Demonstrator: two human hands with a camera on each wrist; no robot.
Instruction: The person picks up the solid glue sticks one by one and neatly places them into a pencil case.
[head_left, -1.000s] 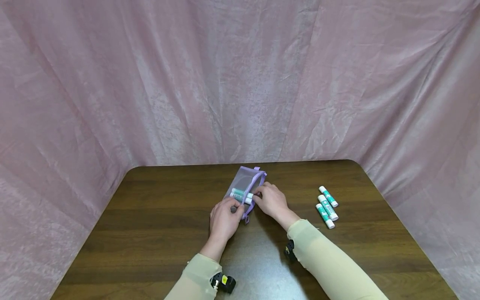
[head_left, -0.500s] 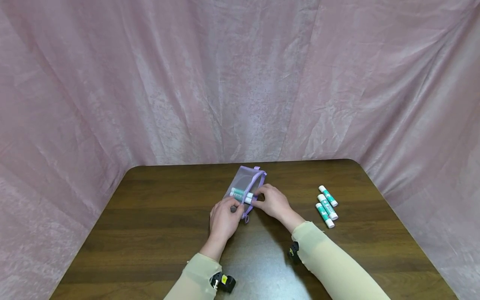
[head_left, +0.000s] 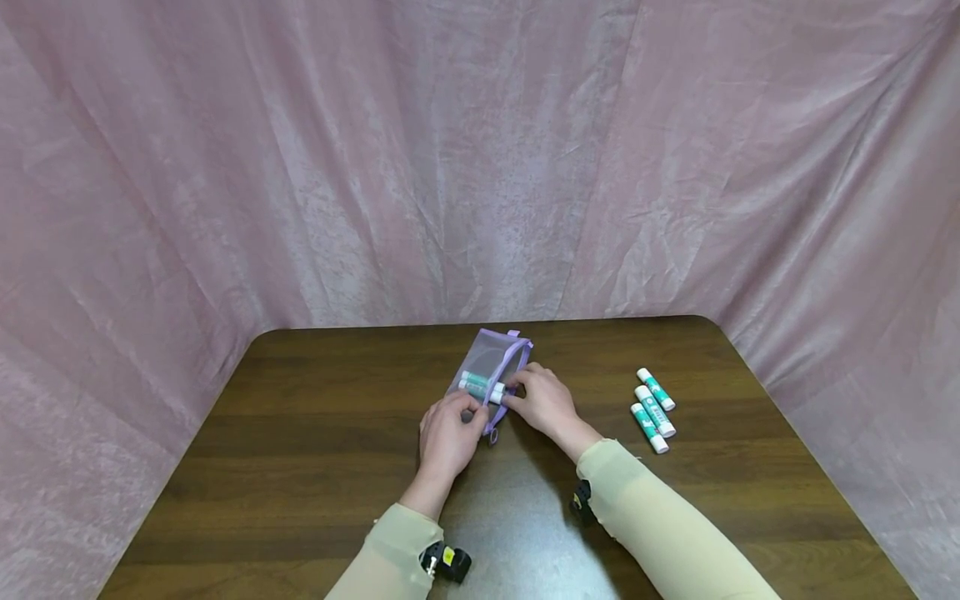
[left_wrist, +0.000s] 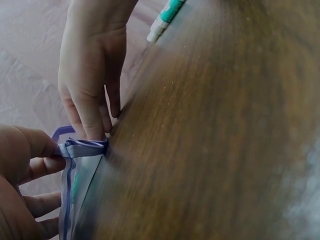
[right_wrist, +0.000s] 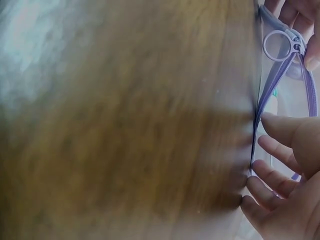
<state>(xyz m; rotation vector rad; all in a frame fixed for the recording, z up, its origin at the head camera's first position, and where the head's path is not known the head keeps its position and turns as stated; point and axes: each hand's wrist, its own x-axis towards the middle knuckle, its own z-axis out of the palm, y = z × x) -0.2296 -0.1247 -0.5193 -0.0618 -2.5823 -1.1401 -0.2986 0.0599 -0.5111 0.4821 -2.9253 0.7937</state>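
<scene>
Left hand (head_left: pixel 448 433): thumb and forefinger pinch the near end of the pouch's mouth, the other fingers spread along its side.
Right hand (head_left: pixel 546 402): thumb and forefinger sit at the mouth beside the white stick ends, the other fingers slightly bent; whether they pinch a stick I cannot fairly tell, as the pouch's edge hides the tips.
Sticks inside (head_left: pixel 476 385): at least two, green and white, lying across the pouch with white ends at the mouth.
Pouch (head_left: pixel 489 352): purple-edged mesh, lying slanted between the hands, its mouth parted toward the right hand.
Zip ring (right_wrist: pixel 276 46): hangs at the near end, beside the left fingertips.
Loose sticks (head_left: pixel 655 411): three, side by side, right of the right hand.
Table (head_left: pixel 300 450): brown wood grain.
Curtain (head_left: pixel 450 167): pink, behind the table.
</scene>
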